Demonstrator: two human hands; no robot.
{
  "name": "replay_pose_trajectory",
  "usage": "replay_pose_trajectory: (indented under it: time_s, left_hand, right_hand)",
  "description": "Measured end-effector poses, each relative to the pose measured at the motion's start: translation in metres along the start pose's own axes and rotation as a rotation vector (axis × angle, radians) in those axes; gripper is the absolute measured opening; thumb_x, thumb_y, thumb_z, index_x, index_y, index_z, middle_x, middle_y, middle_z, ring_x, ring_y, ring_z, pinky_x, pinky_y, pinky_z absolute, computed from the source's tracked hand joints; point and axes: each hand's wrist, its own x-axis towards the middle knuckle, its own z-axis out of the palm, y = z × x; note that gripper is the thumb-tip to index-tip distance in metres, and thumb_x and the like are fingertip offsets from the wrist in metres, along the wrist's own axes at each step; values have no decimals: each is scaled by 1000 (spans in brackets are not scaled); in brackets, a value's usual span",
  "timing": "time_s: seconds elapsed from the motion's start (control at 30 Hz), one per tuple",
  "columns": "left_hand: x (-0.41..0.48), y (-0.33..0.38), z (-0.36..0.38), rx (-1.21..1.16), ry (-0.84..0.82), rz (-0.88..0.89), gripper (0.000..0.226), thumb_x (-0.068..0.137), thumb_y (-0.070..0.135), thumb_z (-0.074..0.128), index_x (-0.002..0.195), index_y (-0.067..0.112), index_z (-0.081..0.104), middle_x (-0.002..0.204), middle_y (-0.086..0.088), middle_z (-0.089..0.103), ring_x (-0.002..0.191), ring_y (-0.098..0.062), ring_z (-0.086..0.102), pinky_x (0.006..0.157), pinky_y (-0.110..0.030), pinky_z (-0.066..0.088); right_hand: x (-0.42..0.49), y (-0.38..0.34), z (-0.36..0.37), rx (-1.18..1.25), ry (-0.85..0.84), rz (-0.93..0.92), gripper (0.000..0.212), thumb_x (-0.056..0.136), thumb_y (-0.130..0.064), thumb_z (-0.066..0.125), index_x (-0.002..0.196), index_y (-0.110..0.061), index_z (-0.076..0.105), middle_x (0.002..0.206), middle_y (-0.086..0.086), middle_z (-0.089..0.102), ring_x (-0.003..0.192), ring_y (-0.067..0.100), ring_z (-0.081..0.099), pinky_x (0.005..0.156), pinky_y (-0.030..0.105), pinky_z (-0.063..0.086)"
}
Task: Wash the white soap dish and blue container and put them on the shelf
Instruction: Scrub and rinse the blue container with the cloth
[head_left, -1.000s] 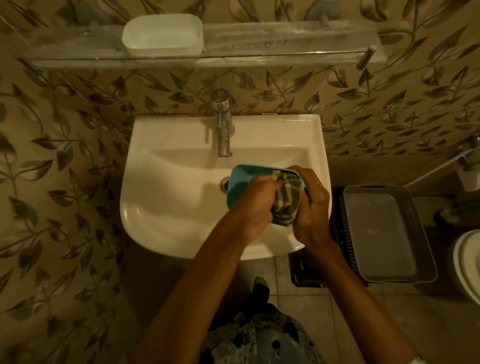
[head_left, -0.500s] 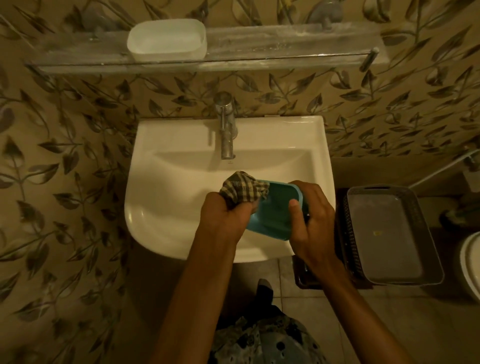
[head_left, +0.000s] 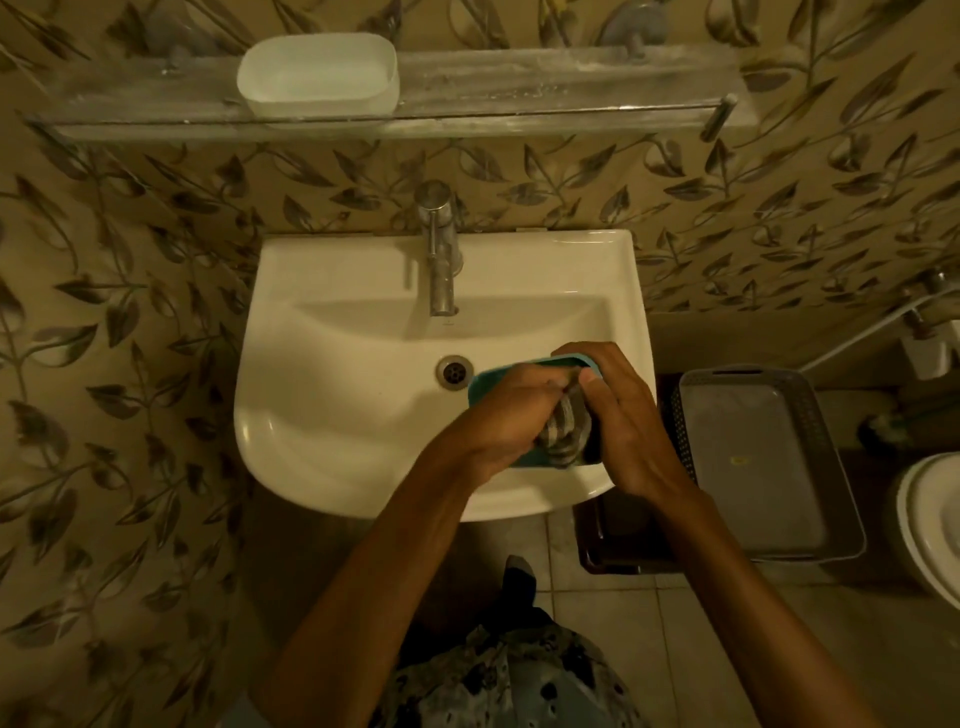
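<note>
The white soap dish (head_left: 318, 75) stands on the glass shelf (head_left: 545, 83) above the sink, left of the tap. Over the right side of the white sink (head_left: 332, 415) I hold the blue container (head_left: 485, 383), mostly hidden behind my hands. My right hand (head_left: 623, 415) grips its right end. My left hand (head_left: 506, 421) presses a checked cloth (head_left: 563, 434) into the container.
A metal tap (head_left: 441, 249) stands at the back of the sink, with the drain (head_left: 454, 371) just left of the container. A grey basket (head_left: 763, 462) sits to the right, over a dark bin. A toilet (head_left: 930, 519) edge shows far right.
My left hand moved the cloth from the container's left rim back inside it, to the right. The container tipped and stayed in my right hand over the sink.
</note>
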Motion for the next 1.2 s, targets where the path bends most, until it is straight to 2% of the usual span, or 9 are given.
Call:
replay_pose_trajectory:
  time_s: [0.1, 0.2, 0.33, 0.47, 0.6, 0.73, 0.93, 1.07, 1.2]
  left_hand:
    - [-1, 1, 2, 605, -105, 141, 19, 89, -4, 45, 76, 5, 57, 68, -3, 55, 61, -9, 53, 48, -8, 41]
    - [-4, -5, 7, 966, -241, 290, 17, 86, -3, 52, 98, 0, 64, 98, -13, 62, 82, -16, 54, 65, -21, 44]
    - [1, -33, -3, 1829, -183, 379, 46, 87, 4, 52, 130, 21, 50, 128, -10, 51, 119, -32, 40, 97, -45, 39]
    - [-4, -53, -9, 2094, -52, 441, 37, 89, 17, 54, 126, 14, 54, 132, -11, 53, 125, -33, 38, 100, -44, 37]
    - [-12, -45, -15, 2153, 55, 676, 30, 69, 30, 75, 98, 21, 71, 121, -6, 63, 111, -25, 58, 79, -33, 50]
    - [-18, -49, -26, 2129, 182, 861, 34, 72, 26, 62, 104, 18, 71, 119, -6, 66, 106, -28, 63, 75, -35, 49]
    - [-24, -55, -1, 2088, 262, 338, 35, 70, 34, 75, 100, 18, 71, 133, -7, 54, 114, -32, 54, 80, -38, 48]
    - [-15, -53, 19, 1760, 188, 144, 37, 85, 20, 60, 120, 9, 58, 144, -15, 33, 125, -40, 29, 92, -45, 36]
    - [-4, -21, 9, 1094, 17, -20, 28, 90, 8, 49, 115, 8, 61, 128, -14, 50, 119, -32, 43, 94, -36, 36]
  right_hand:
    - [6, 1, -7, -17, 1, 9, 31, 100, -28, 30, 105, -18, 59, 100, 3, 60, 96, 17, 59, 85, 36, 48]
    - [11, 1, -17, -151, -18, -51, 31, 99, -28, 31, 102, -19, 60, 95, 0, 61, 91, 13, 58, 81, 32, 48]
    - [14, 0, -30, -221, -73, 1, 29, 98, -32, 30, 102, -23, 58, 97, -3, 60, 91, 5, 56, 80, 21, 46]
    - [15, -6, -27, -319, -152, -16, 31, 99, -29, 30, 103, -17, 58, 96, 0, 59, 86, 9, 55, 77, 19, 42]
    - [23, -16, -36, -392, -282, 39, 28, 103, -27, 31, 100, -18, 58, 94, 4, 61, 86, 16, 57, 77, 33, 47]
    - [28, -20, -53, -421, -435, 214, 29, 102, -32, 32, 97, -22, 59, 91, -3, 60, 88, 17, 59, 75, 34, 50]
    - [26, -25, -40, -359, -293, 59, 28, 102, -26, 33, 96, -16, 59, 91, 4, 62, 84, 19, 57, 75, 37, 48]
    - [24, -26, -26, -341, -106, -69, 26, 102, -19, 36, 98, -11, 61, 90, 6, 62, 82, 18, 55, 75, 31, 43]
    - [25, -28, -30, -322, -10, -143, 27, 99, -22, 37, 98, -10, 62, 90, 3, 61, 83, 14, 53, 75, 23, 42]
